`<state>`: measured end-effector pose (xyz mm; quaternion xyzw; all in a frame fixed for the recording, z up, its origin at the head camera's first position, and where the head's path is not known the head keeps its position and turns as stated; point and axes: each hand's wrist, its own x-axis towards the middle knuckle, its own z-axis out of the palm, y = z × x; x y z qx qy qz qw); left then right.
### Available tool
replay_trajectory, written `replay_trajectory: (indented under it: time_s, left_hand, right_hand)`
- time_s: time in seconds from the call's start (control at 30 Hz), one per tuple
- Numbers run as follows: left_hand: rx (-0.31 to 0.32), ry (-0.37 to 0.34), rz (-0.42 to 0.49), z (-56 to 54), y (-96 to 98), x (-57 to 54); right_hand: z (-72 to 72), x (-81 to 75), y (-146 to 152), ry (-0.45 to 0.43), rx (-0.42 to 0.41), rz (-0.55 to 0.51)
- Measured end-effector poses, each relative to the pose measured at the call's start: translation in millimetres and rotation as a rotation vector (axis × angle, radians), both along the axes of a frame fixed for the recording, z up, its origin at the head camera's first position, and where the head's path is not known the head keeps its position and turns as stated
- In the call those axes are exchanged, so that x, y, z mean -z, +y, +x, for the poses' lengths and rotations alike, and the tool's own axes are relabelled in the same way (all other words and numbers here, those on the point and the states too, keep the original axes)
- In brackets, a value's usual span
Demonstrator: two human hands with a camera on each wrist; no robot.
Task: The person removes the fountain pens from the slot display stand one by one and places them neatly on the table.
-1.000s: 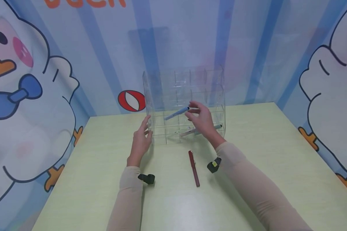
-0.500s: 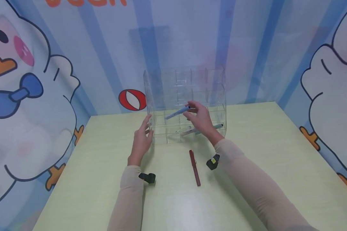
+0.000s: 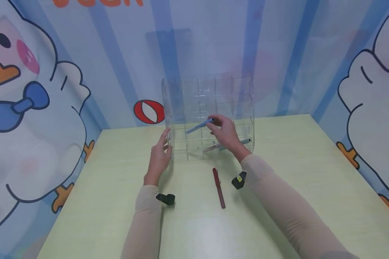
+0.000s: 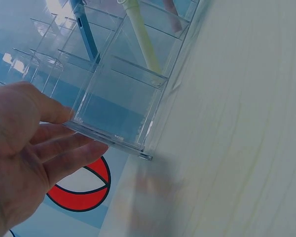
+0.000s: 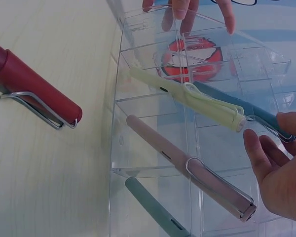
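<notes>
A clear acrylic organizer (image 3: 168, 108) with rows of compartments stands at the back of the table. At its left side my left hand (image 3: 159, 156) holds the side wall, thumb and fingers on either side of the edge in the left wrist view. My right hand (image 3: 227, 133) pinches the cap end of a blue pen (image 5: 259, 113), whose other end slants down into a compartment. In the right wrist view, a pale yellow pen (image 5: 202, 101), a pink pen (image 5: 187, 170) and a green pen (image 5: 155, 207) lean in separate front compartments.
A dark red pen (image 3: 218, 187) with a metal clip lies on the pale wooden table (image 3: 194, 230) in front of the organizer, between the forearms. A printed backdrop (image 3: 116, 72) rises right behind the organizer.
My right fingers have drawn in a little around the blue pen's cap end. The pen keeps nearly the same slant, and the left hand stays at the organizer's side.
</notes>
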<state>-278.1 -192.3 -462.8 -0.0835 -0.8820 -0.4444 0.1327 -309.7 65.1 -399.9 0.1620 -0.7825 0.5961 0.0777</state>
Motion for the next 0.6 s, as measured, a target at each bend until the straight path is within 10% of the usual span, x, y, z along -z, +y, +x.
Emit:
replay_trajectory:
  time_s: [0.6]
  left_hand:
    - [-0.002,0.016,-0.010,-1.1,-0.2,0.7]
  right_hand:
    - [-0.8,2.4,1.5,0.025,-0.021,-0.148]
